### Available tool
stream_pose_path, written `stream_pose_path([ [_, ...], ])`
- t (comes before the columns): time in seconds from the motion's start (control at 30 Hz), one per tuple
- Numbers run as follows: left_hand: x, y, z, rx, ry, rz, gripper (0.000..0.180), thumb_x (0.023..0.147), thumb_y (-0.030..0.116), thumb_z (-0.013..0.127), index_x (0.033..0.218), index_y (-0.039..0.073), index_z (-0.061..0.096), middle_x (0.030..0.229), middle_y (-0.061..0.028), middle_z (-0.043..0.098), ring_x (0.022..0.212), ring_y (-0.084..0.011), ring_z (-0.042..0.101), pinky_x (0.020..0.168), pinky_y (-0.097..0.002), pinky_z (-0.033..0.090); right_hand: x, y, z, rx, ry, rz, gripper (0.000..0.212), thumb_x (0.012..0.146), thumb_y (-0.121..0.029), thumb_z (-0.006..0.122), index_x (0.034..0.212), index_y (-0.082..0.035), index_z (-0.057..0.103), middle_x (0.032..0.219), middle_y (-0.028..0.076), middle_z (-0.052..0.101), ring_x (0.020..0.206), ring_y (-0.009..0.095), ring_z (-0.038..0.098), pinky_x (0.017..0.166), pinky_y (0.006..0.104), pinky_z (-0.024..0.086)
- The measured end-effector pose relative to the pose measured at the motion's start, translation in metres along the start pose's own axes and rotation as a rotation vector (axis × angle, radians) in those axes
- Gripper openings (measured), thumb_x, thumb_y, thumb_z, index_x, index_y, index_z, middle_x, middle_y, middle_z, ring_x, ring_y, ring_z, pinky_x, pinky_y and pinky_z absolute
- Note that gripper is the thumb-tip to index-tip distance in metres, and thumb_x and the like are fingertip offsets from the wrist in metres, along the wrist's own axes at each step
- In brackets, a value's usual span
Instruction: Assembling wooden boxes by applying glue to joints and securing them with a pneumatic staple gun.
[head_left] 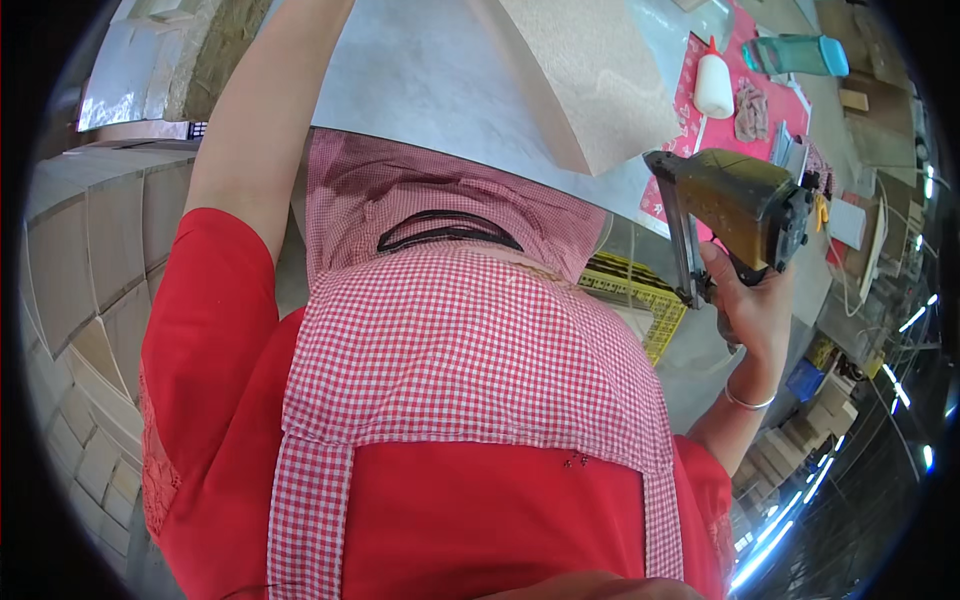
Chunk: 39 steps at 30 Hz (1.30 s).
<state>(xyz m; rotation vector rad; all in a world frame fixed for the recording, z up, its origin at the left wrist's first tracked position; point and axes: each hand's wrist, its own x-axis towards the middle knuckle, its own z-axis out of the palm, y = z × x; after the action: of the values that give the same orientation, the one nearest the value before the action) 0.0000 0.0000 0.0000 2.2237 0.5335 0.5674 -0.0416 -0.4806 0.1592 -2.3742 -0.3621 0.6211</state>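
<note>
On the right, my right hand (755, 305) is wrapped round the handle of a nail gun or staple gun (735, 195), worn yellow-brown and black. Its long narrow magazine stands upright on the side facing the table. The tool is raised just off the table's right front edge. My left arm (250, 130) reaches forward past the top of the picture, so the left hand is out of sight. Between the arms lies a pale grey, smooth sheet (420, 90). A beige board or sheet (600, 75) slants over it, one corner pointing toward me.
Beyond the gun, a red patterned cover (690, 110) bears a white glue bottle (713, 85) with a red tip, a crumpled cloth (751, 110) and a teal water bottle (795, 55). Stacked boards (100, 250) stand at left. A yellow-and-black crate (640, 290) sits below the table edge.
</note>
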Motion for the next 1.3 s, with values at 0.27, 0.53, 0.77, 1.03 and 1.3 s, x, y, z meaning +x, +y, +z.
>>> stream_pose_path([
  [0.27,-0.010,0.017,-0.005,-0.007,0.000,-0.071,0.024,0.076,0.019,0.075,0.089,-0.001,0.075,0.084,-0.0151,0.073,0.078,-0.0234,0.069,0.073,-0.0350,0.052,0.008,0.004,0.001,-0.036,0.011,-0.093,0.026,0.084,-0.014,0.080,0.102,-0.004,0.065,0.064,-0.004,0.056,0.047,0.005,0.047,0.042,0.0237,0.035],
  [0.53,-0.011,0.017,-0.005,-0.008,-0.008,-0.016,0.024,0.076,0.019,0.074,0.091,-0.001,0.075,0.084,-0.0146,0.073,0.078,-0.0229,0.068,0.073,-0.0346,0.051,0.014,0.015,-0.004,-0.057,0.005,-0.110,0.027,0.084,-0.020,0.080,0.103,-0.004,0.068,0.063,-0.003,0.057,0.046,0.005,0.047,0.042,0.0233,0.034],
  [0.77,-0.012,0.014,-0.004,-0.071,0.007,-0.044,0.026,0.076,0.020,0.073,0.089,-0.002,0.075,0.082,-0.0162,0.073,0.078,-0.0221,0.068,0.073,-0.0344,0.051,0.006,0.025,-0.001,0.061,0.010,-0.109,0.028,0.084,-0.021,0.080,0.103,-0.005,0.068,0.063,-0.003,0.057,0.045,0.004,0.045,0.042,0.0229,0.034],
  [1.03,-0.109,0.073,-0.029,0.152,0.085,-0.352,0.048,0.075,0.029,0.075,0.111,0.002,0.060,0.107,-0.0232,0.064,0.105,-0.0363,0.062,0.090,-0.0428,0.049,0.012,0.024,-0.002,0.004,0.125,0.022,0.025,0.085,-0.016,0.079,0.099,0.000,0.067,0.077,-0.001,0.065,0.061,0.005,0.055,0.055,0.0241,0.044],
  [1.3,-0.217,0.100,-0.049,0.555,-0.082,0.288,0.079,0.066,0.044,0.085,0.130,0.011,0.053,0.131,-0.0183,0.050,0.123,-0.0300,0.048,0.103,-0.0483,0.036,0.015,0.032,-0.032,-0.031,0.152,0.086,0.022,0.087,-0.021,0.077,0.087,-0.002,0.065,0.057,-0.003,0.053,0.041,0.004,0.043,0.038,0.0231,0.032],
])
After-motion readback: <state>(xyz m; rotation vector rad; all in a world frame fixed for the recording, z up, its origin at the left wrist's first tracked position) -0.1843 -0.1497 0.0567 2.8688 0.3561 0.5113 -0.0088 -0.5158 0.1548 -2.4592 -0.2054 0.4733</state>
